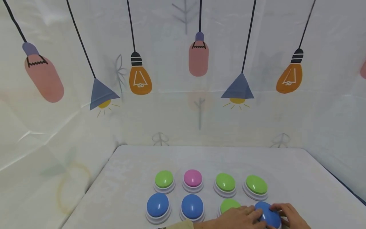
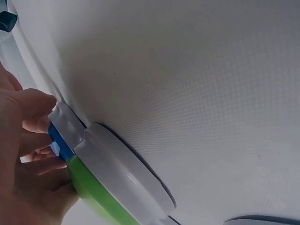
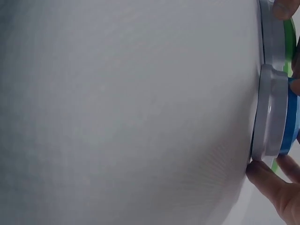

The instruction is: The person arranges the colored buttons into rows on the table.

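Note:
At the front right of the table sits a blue push button (image 1: 267, 213) with a glossy dome on a pale round base. My left hand (image 1: 238, 218) holds its left side, thumb at the base and fingers against the dome. From the right, my right hand (image 1: 292, 217) grips the same button, and the right wrist view shows the thumb (image 3: 265, 178) low at the base's edge. A green push button (image 1: 229, 204) stands just left of the blue one, partly covered by my left hand. Their bases meet in the left wrist view.
Two more blue buttons (image 1: 158, 205) (image 1: 192, 206) stand front left. Behind is a row with a pink button (image 1: 193, 178) and green buttons (image 1: 164, 179) (image 1: 225, 182) (image 1: 256, 184). The white table (image 1: 128, 165) backs onto a curtain (image 1: 171, 117) printed with lamps.

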`<state>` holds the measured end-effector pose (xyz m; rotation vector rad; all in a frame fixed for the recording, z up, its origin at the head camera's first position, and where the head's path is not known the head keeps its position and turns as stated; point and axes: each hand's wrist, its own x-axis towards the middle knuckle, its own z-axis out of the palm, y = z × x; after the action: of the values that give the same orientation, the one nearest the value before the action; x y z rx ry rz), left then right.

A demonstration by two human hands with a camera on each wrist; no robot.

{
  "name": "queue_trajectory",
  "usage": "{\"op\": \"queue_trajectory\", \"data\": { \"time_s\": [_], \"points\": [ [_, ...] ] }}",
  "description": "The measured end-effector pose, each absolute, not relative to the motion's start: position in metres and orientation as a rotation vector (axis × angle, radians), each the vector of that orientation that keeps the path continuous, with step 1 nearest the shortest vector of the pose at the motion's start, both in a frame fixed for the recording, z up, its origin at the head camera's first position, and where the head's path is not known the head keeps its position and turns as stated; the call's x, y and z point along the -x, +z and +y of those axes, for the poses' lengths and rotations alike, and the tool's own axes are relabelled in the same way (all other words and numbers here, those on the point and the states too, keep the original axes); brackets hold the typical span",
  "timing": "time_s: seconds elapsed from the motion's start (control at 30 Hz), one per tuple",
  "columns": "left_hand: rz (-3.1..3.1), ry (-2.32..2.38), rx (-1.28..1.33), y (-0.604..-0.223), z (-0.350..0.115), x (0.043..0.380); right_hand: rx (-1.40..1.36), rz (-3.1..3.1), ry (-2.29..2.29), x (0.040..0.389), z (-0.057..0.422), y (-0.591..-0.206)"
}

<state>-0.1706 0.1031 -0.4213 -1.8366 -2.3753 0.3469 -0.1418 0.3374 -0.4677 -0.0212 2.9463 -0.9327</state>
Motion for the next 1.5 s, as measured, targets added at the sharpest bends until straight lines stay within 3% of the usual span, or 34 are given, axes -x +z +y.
{"op": "queue_trajectory", "data": {
  "time_s": [1.13, 1.5],
  "points": [
    [-2.380, 0.302, 1.793, -0.428, 0.107, 0.169, 0.048, 2.999, -0.938, 0.141, 0.343, -0.480],
    [-2.445, 0.321, 1.747, -0.419, 0.093, 0.175, 0.120, 2.984, -0.866, 0.142, 0.344, -0.469]
  ]
}}
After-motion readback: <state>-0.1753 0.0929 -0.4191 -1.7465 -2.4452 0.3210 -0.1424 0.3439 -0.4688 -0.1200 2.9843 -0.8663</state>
